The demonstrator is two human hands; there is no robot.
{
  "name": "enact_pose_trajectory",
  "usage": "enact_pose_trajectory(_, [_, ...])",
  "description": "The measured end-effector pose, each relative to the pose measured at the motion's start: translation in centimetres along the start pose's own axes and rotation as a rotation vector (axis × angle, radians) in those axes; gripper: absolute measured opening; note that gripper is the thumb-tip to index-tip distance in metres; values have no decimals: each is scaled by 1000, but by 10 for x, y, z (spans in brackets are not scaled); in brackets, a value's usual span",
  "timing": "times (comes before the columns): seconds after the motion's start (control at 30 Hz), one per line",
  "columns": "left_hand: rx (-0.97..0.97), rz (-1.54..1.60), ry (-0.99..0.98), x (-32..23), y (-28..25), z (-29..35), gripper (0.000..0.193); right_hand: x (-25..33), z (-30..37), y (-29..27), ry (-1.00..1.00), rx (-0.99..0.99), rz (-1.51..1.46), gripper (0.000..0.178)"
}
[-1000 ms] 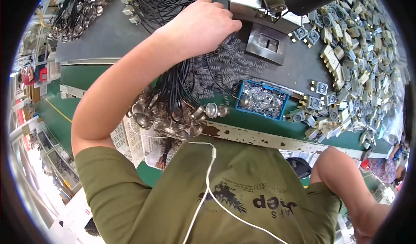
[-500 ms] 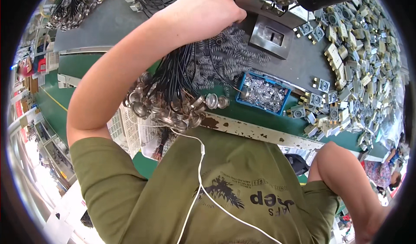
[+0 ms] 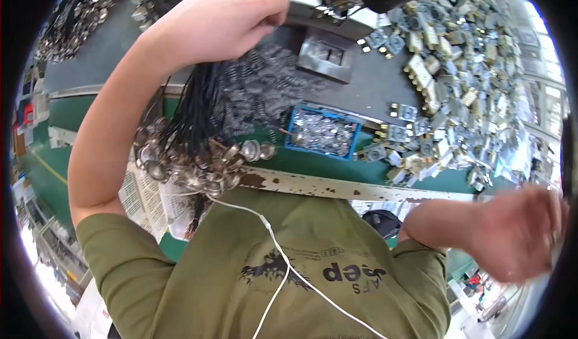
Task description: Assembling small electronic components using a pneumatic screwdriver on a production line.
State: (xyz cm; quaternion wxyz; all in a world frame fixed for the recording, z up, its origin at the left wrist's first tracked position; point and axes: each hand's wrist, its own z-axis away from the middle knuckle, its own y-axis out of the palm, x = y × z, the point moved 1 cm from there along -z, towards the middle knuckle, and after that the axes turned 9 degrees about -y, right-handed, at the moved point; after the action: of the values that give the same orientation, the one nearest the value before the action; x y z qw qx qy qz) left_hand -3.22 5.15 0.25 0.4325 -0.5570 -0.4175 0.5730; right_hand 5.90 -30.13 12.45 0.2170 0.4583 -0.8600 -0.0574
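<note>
My left hand (image 3: 232, 23) is closed, its fingers curled toward the thumb, above a heap of small coil springs (image 3: 265, 89). What its fingers hold, if anything, is hidden. Just right of it stands a metal block with a rectangular recess (image 3: 328, 56), in front of a bench machine (image 3: 331, 2). My right hand (image 3: 518, 237) is raised off the bench at the lower right, smeared by motion, so its fingers cannot be made out. Below the left forearm lies a bundle of black wires (image 3: 195, 107) ending in round metal caps (image 3: 180, 161).
A blue tray (image 3: 356, 139) of small shiny metal pieces sits near the chipped bench edge (image 3: 301, 182). Square housings with metal tabs (image 3: 451, 92) are heaped across the right side. More wired caps (image 3: 78, 26) lie at the far left. A white cord (image 3: 271, 234) hangs over my shirt.
The view has shifted, so the bench things sit farther left in it. My right hand has swung up into sight at the lower right. My left hand stays over the springs, slightly farther from the block.
</note>
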Motion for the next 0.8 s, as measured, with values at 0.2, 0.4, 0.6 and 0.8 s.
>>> enact_pose_trajectory(0.2, [-65,82,120,10,8,0,18,-93,96,-9,422,649,870,39])
enact_pose_trajectory(0.4, [-34,138,110,0,4,-3,17,-153,131,-21,424,987,1022,31])
enact_pose_trajectory(0.6, [-77,236,108,-7,0,-2,22,-155,147,-14,330,888,1054,24])
enact_pose_trajectory(0.8, [29,494,-63,-11,-11,-1,26,-142,130,-3,311,770,1002,38])
